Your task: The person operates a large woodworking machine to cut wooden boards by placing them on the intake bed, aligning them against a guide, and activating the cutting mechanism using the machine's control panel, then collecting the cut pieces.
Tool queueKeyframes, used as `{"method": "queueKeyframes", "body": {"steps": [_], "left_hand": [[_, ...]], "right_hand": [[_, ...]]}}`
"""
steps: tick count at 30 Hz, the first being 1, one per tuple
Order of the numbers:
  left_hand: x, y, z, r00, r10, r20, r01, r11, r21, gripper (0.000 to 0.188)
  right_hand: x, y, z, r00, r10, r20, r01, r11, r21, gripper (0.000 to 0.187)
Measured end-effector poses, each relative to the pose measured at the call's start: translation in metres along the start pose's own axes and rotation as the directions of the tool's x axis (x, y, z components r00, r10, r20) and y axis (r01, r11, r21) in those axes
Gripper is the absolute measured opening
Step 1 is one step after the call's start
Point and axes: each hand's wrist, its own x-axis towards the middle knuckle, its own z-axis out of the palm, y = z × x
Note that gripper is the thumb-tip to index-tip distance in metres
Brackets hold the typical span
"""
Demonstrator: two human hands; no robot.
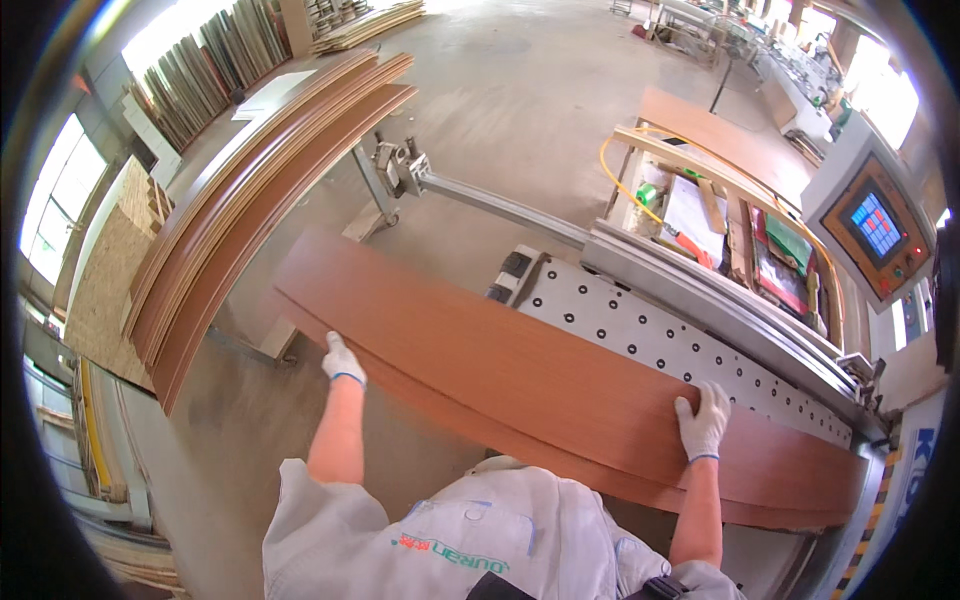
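Observation:
Two long reddish-brown wood-grain panels lie one over the other in front of me, slanting from upper left to lower right. My left hand, in a white glove, grips their near edge toward the left end; part of its fingers is hidden. Farther right, my gloved right hand lies over the panels, its fingers bent at the far edge and its thumb apart. Beyond and partly under the panels is a light machine table dotted with black rollers. The left end of the panels is slightly blurred.
A stack of brown panels rests on a stand at the left. A metal rail crosses behind the machine table. At right hangs a control box with a screen. A cluttered tray with an orange-handled air hose sits behind the machine.

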Motion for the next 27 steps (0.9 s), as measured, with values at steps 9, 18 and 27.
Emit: {"method": "queueKeyframes", "body": {"steps": [9, 18, 27], "left_hand": [[-0.125, -0.035, 0.008, 0.922, 0.079, 0.379, -0.143, 0.979, 0.145, 0.07], [-0.141, -0.025, 0.068, 0.913, 0.021, 0.407, -0.056, 0.996, 0.075, 0.059], [-0.144, -0.036, 0.1, 0.914, 0.068, 0.4, -0.164, 0.964, 0.209, 0.065]], "right_hand": [[-0.12, 0.084, -0.067, 0.501, 0.797, -0.337, -0.864, 0.436, -0.252, 0.074], [-0.112, 0.128, -0.038, 0.458, 0.805, -0.378, -0.879, 0.472, -0.059, 0.083], [-0.077, 0.16, -0.032, 0.512, 0.757, -0.407, -0.846, 0.527, -0.083, 0.084]]}}
